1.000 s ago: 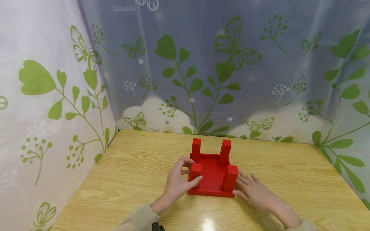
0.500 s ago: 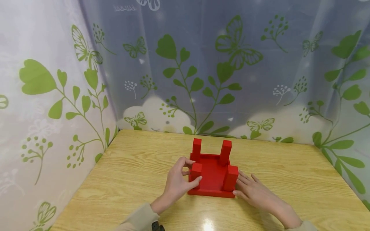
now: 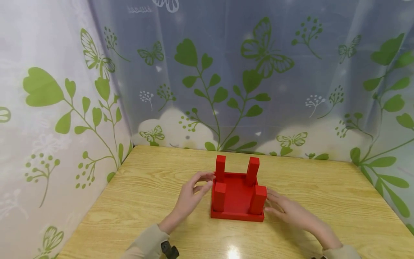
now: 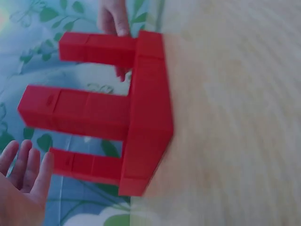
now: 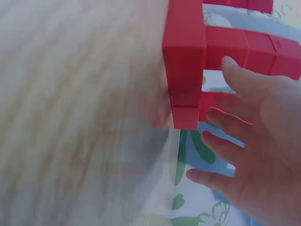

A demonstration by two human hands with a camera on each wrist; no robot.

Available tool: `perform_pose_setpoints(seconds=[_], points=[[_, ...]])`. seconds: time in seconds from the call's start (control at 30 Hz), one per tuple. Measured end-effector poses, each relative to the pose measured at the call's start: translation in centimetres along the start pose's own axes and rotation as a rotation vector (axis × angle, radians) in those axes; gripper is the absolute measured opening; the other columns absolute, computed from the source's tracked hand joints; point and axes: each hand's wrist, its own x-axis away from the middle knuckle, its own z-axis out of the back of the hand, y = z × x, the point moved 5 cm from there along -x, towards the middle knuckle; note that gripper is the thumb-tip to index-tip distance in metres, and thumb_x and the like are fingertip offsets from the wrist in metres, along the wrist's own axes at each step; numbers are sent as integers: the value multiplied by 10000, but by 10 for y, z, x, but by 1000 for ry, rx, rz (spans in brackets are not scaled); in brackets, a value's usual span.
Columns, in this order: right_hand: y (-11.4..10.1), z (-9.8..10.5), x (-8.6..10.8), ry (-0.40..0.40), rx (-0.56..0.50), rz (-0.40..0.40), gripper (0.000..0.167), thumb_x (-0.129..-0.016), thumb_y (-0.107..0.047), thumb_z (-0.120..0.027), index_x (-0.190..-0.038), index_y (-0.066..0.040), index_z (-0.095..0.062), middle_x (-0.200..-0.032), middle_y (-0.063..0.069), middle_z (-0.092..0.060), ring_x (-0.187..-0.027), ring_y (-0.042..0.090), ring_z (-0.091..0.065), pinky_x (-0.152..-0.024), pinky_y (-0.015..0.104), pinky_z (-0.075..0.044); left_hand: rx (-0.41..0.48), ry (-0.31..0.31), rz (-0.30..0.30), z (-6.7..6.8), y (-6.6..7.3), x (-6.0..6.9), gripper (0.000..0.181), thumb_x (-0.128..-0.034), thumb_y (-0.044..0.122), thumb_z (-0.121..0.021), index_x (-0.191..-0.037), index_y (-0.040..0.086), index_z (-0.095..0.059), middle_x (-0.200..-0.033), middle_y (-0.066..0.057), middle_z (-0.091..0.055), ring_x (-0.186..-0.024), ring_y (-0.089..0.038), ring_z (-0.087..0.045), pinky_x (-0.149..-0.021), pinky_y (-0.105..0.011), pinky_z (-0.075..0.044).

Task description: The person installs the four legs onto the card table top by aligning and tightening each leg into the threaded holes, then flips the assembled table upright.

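A red toy table lies upside down on the wooden tabletop, its square top flat below and a block leg standing up at each corner. My left hand is just left of it, fingers loosely bent and holding nothing. In the left wrist view the left hand shows spread fingers near the legs. On the other side, my right hand is beside the near right leg, fingers relaxed. The right wrist view shows the right hand spread next to the red toy table, gripping nothing; any contact is unclear.
The wooden tabletop stretches around the red piece. A patterned curtain with green leaves and butterflies hangs along the back and both sides. A dark band sits at the left wrist.
My left hand has let go of the near left leg and drawn back to the left. My right hand has eased slightly away from the right side. The red piece has stayed put.
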Motion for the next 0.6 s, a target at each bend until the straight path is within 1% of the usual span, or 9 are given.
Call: perform_pose_setpoints(seconds=[0.07, 0.1, 0.17, 0.23, 0.3, 0.4, 0.47, 0.53, 0.6], points=[[4, 4, -3, 36, -38, -29, 528, -1020, -340, -610, -1445, -33, -551, -1469, 234, -520, -1317, 465, -512, -1006, 608, -471, 9, 24, 11, 6, -1, -4, 278, -1019, 136, -619, -1282, 49, -647, -1272, -174, -665, -1165, -299, -628, -924, -310, -571], [6, 7, -5, 59, -63, -40, 510, -1024, -321, -607, -1444, -36, -554, -1449, 225, -545, -1298, 457, -534, -992, 597, -487, 21, 33, 27, 8, -3, -6, 274, -1034, 152, -596, -1281, 45, -651, -1280, -174, -665, -1166, -273, -634, -929, -309, -569], [10, 10, -9, 111, -123, -59, 480, -1030, -283, -604, -1437, -31, -562, -1412, 210, -583, -1252, 435, -581, -954, 550, -531, 63, 44, 72, 12, -6, -9, 297, -1054, 184, -562, -1287, 21, -649, -1290, -178, -664, -1168, -256, -638, -949, -343, -565], [15, 13, -13, 159, -191, -92, 455, -1034, -255, -601, -1431, -37, -571, -1394, 197, -603, -1203, 410, -624, -896, 484, -577, 113, 51, 137, 14, -13, -12, 335, -1070, 219, -531, -1303, 3, -638, -1309, -190, -655, -1176, -258, -639, -962, -370, -560], [20, 14, -17, 186, -296, -129, 441, -1039, -212, -592, -1442, -36, -558, -1394, 205, -600, -1168, 401, -648, -812, 417, -611, 167, 76, 217, 15, -21, -14, 371, -1080, 241, -508, -1319, -18, -625, -1316, -210, -647, -1181, -283, -642, -958, -393, -561], [28, 13, -22, 194, -450, -202, 440, -1054, -175, -558, -1459, -7, -524, -1395, 248, -584, -1120, 393, -673, -709, 363, -624, 197, 133, 321, 18, -33, -18, 383, -1084, 238, -501, -1323, -36, -620, -1296, -232, -653, -1162, -327, -659, -926, -395, -575], [32, 10, -25, 187, -553, -249, 449, -1061, -153, -540, -1467, 30, -492, -1398, 283, -564, -1115, 391, -676, -679, 370, -626, 184, 165, 372, 18, -40, -20, 366, -1080, 203, -510, -1316, -54, -619, -1270, -246, -663, -1134, -351, -672, -900, -404, -585], [35, 7, -28, 181, -629, -286, 463, -1064, -154, -533, -1467, 66, -470, -1398, 305, -552, -1115, 388, -678, -682, 389, -627, 157, 176, 415, 17, -45, -20, 342, -1071, 150, -515, -1308, -75, -616, -1250, -264, -666, -1108, -361, -680, -888, -416, -590], [37, 3, -29, 169, -691, -325, 483, -1064, -172, -539, -1464, 85, -459, -1400, 316, -544, -1130, 382, -674, -696, 405, -627, 137, 168, 452, 15, -50, -20, 328, -1057, 90, -519, -1304, -107, -604, -1242, -288, -660, -1087, -366, -687, -880, -425, -592]])
